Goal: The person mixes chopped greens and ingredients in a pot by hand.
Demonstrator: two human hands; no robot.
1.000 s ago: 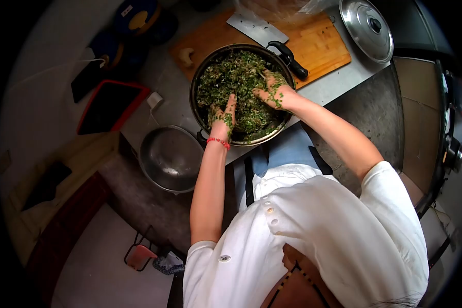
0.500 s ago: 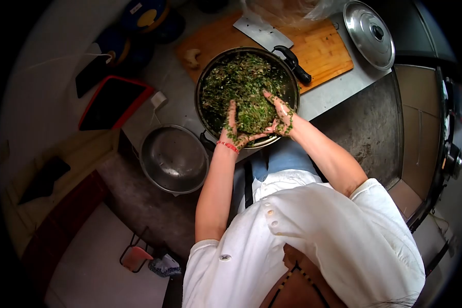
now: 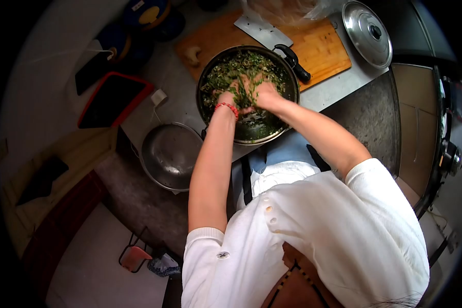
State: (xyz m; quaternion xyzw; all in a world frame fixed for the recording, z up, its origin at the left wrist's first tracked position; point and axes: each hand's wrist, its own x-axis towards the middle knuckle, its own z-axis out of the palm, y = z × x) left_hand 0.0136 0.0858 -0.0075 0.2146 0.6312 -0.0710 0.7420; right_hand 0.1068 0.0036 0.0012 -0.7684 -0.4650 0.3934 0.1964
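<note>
A round dark-rimmed pot (image 3: 199,77) holds a chopped green and brown mixture (image 3: 247,60), now heaped toward the far side. The pot's near bottom shows, with green bits on it. My left hand (image 3: 230,95), a red bead bracelet at its wrist, is sunk in the mixture at the middle. Close beside it, my right hand (image 3: 262,91) is pushed into the same heap. Green bits cover the fingers of both hands, and motion blur and the mixture hide the fingertips.
A wooden cutting board (image 3: 326,49) with a cleaver (image 3: 264,34) lies behind the pot. A metal lid (image 3: 365,36) is at the back right. Left of the pot are an empty metal bowl (image 3: 170,156) and a red-framed dark object (image 3: 110,102).
Both hands went from the mixture to the near rim with palms cupped, then forward to the pot's middle. The mixture has moved toward the far side, uncovering the near bottom.
</note>
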